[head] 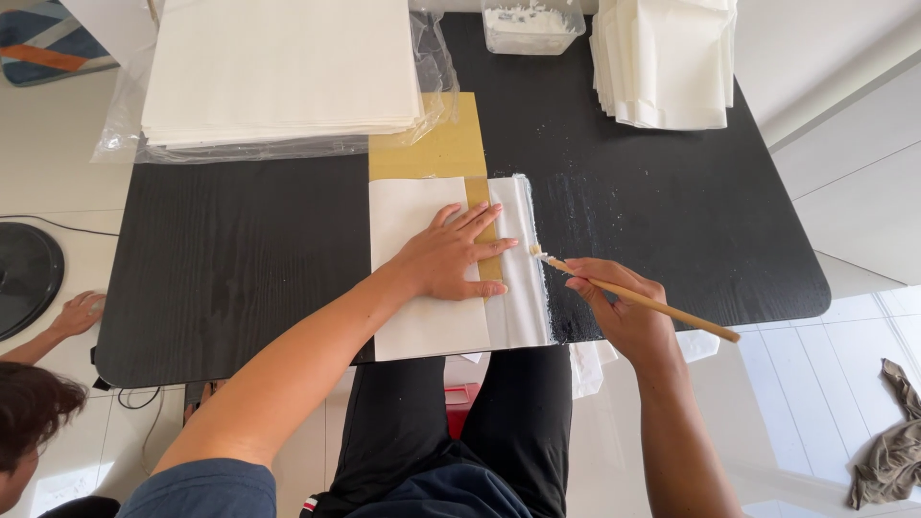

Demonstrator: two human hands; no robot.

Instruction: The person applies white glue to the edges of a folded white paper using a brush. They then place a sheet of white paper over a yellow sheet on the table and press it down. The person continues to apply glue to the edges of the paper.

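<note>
A black table (240,259) is filling most of the view, carrying a big stack of cream sheets in a clear plastic wrap (278,67) at its far left, a smaller pile of folded white sheets (667,58) at the far right, and a clear tub of white paste (532,24) between them. Near the front edge a white paper sheet (422,307) is lying over a yellow-brown board (436,144), with a narrow tan strip (478,197) showing along it. The left hand (446,259) is pressing flat on this sheet, its grip spread wide with fingers reaching across the strip. Just to the right, the right hand (619,307) is pinching a thin wooden brush (638,299) (its grip pressed together around the handle), and the pasty tip is touching the sheet's right edge, beside the left fingertips. At the far left another person's hand (77,312) is resting on the floor.
</note>
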